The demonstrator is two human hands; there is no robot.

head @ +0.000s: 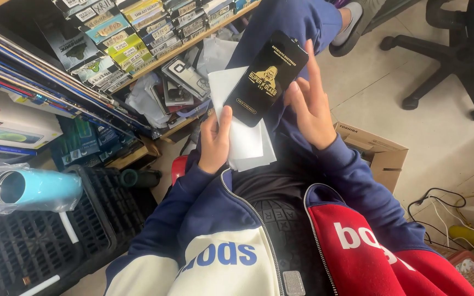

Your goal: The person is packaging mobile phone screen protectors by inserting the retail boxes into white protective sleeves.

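— What are the fingers doing?

— The left hand [214,143] is closed around the near end of a stack of white sheets [241,123], thumb pressed flat on top, with the other fingers hidden underneath. That thumb also reaches the near corner of a black packet [266,78] lying on the stack. The right hand [310,107] is open, fingers straight and slightly spread, their tips against the packet's right edge; I cannot tell whether it grips anything.

— Where does the packet sit?

— Over the person's lap, between the two hands, tilted so its far end points up and right. It is a flat, glossy, long rectangle with a gold emblem in the middle.

— And the sheets?

— Thin, matte, paper-like, fanned a little at the near right corner.

— Clothing?

— A zipped jacket in navy, cream and red, with soft navy sleeves, over blue trousers.

— Further out?

— On the left, a wooden shelf [154,60] packed with small flat boxes and packets. Near left, a shiny light-blue metal bottle [39,189] in clear plastic rests on a black slatted crate [39,241]. On the right, an open brown cardboard box [377,151] stands on the pale floor, a black swivel chair [456,55] is far right, and cables [456,216] trail at the near right.
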